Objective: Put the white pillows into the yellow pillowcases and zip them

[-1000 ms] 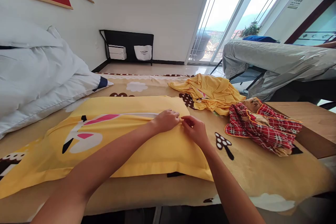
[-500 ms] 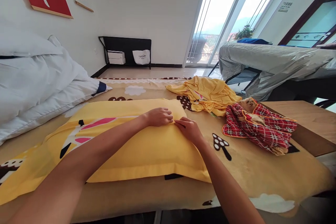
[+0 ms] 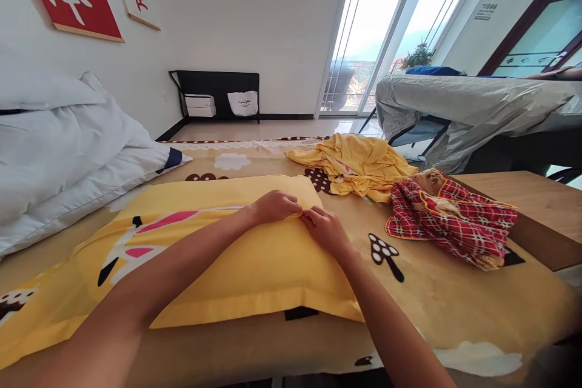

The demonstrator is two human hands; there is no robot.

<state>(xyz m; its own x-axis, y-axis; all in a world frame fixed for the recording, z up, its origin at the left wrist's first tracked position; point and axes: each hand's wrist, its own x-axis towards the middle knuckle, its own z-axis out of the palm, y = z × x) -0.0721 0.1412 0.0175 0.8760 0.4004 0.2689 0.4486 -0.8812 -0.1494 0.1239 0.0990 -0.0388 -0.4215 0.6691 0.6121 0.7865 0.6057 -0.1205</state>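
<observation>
Our left hand (image 3: pixel 276 207) and right hand (image 3: pixel 326 229) pinch the rectangular yellow cloth pillowcase (image 3: pixel 254 260) — likely to keep it taut — along the near edge of the tan patterned bed (image 3: pixel 448 291).

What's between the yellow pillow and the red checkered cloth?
In the head view, tan sheet with a brown, white-spotted, mushroom-like print. The right arm covers part of the stretch beside the yellow pillow.
</observation>
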